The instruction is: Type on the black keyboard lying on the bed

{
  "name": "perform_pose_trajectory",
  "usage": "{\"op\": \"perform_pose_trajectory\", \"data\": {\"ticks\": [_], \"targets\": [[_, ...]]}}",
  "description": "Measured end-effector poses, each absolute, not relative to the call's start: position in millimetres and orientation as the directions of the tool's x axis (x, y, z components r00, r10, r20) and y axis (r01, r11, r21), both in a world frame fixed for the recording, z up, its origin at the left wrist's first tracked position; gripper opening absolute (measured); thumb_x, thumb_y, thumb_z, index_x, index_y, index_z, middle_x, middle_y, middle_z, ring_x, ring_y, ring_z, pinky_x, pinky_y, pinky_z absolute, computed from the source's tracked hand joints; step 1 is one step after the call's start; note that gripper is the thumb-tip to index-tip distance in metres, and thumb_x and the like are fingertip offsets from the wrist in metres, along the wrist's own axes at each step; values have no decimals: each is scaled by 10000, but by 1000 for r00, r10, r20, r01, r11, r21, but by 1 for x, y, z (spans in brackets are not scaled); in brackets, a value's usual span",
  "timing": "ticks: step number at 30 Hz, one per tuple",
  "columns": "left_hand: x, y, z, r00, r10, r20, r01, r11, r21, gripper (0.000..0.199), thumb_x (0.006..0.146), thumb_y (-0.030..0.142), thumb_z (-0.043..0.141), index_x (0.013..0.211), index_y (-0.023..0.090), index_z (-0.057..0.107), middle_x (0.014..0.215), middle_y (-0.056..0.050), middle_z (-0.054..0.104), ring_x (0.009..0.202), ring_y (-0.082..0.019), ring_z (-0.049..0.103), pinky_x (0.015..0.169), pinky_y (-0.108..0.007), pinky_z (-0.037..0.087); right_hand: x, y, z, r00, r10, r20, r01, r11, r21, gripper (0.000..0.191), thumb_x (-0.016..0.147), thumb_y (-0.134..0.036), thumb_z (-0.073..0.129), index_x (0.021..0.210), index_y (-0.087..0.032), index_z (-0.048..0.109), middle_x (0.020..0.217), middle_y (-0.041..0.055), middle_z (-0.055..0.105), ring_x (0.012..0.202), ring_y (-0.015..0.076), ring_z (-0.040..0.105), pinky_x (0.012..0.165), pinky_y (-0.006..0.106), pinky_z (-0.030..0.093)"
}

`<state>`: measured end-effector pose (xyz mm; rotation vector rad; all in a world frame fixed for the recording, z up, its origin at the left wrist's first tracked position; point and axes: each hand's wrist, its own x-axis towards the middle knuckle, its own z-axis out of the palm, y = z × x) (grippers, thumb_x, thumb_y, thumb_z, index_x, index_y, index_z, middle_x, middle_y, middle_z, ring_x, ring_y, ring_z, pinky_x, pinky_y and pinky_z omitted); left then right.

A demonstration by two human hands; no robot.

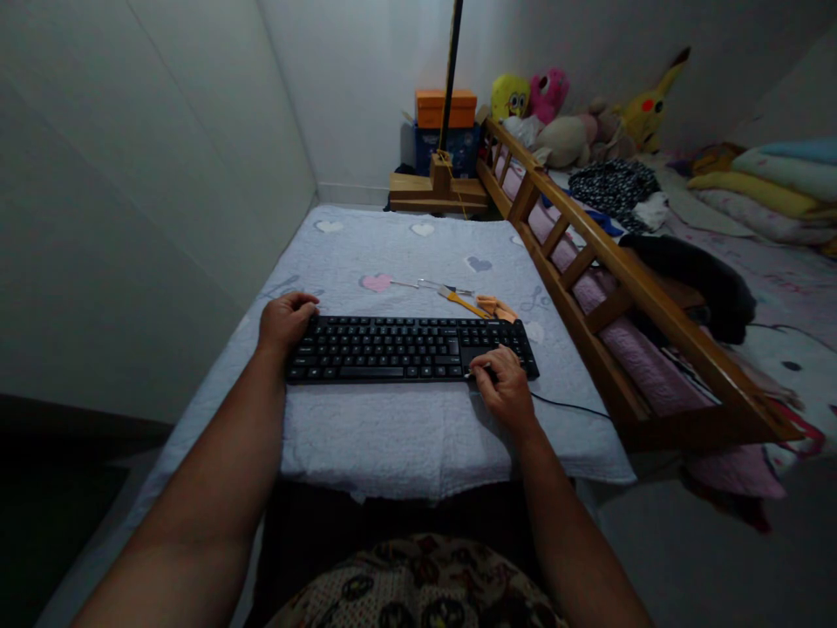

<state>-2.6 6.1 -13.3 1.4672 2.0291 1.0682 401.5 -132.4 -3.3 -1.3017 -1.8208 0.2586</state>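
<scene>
A black keyboard [383, 349] lies flat across the cloth-covered table, its cable [568, 404] trailing off to the right. My left hand [286, 320] is closed around its upper left corner. Over the lower right keys, near the arrow keys, my right hand [503, 384] pinches a thin, pale-tipped stick that looks like a cotton swab [467, 375]. The fingers hide most of the stick. Just behind the keyboard lie a yellow-handled brush [466, 303], a folded orange cloth [496, 308] and some slim metal tools [451, 287] whose kind I cannot make out.
A light blue cloth with hearts [366, 436] covers the table. Along its right side runs a wooden bed rail [628, 296], with plush toys [568, 139] and bedding beyond. A white wall [163, 174] stands left. Behind the table are a wooden stand [439, 187] and an orange box [445, 109].
</scene>
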Motion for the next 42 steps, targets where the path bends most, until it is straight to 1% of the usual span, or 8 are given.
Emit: {"op": "perform_pose_trajectory", "data": {"ticks": [6, 9, 18, 30, 39, 42], "targets": [[-2, 6, -12, -356, 928, 108, 627, 151, 764, 293, 660, 363, 633, 885, 220, 756, 828, -34, 730, 812, -253, 656, 784, -352, 519, 399, -133, -3, -65, 848, 526, 657, 433, -617, 154, 959, -214, 566, 848, -262, 662, 813, 12, 705, 850, 225, 641, 1105, 511, 424], [-3, 6, -14, -353, 928, 116, 632, 145, 761, 302, 667, 372, 628, 891, 215, 757, 802, -35, 719, 802, -250, 652, 766, -346, 510, 398, -132, -3, -63, 839, 541, 655, 444, -612, 159, 961, -202, 564, 850, -261, 661, 801, 10, 696, 846, 224, 638, 1083, 496, 434], [-5, 9, -17, -349, 930, 117, 622, 136, 771, 318, 671, 371, 618, 906, 210, 759, 826, -39, 732, 822, -242, 657, 773, -335, 513, 398, -129, -7, -50, 828, 559, 678, 439, -589, 155, 973, -193, 575, 868, -264, 665, 830, 18, 712, 867, 230, 635, 1070, 487, 434], [-2, 7, -12, -353, 928, 122, 620, 134, 773, 242, 663, 327, 632, 852, 225, 745, 813, -30, 725, 816, -250, 663, 792, -347, 526, 396, -129, -7, -42, 824, 565, 691, 432, -579, 169, 998, -204, 562, 882, -264, 669, 839, 20, 716, 882, 236, 625, 1016, 463, 446], [-4, 7, -16, -351, 929, 117, 616, 135, 776, 292, 663, 367, 627, 882, 220, 753, 816, -36, 721, 789, -240, 650, 759, -343, 515, 398, -129, -7, -11, 823, 568, 708, 407, -577, 175, 985, -194, 549, 865, -267, 653, 832, 21, 718, 870, 239, 618, 970, 454, 457], [-4, 7, -17, -346, 930, 121, 620, 130, 774, 303, 665, 371, 624, 891, 217, 756, 835, -42, 726, 801, -241, 654, 771, -345, 515, 399, -129, -8, 1, 819, 574, 714, 401, -574, 170, 987, -201, 547, 865, -265, 647, 822, 21, 707, 870, 241, 615, 952, 448, 453]]}}
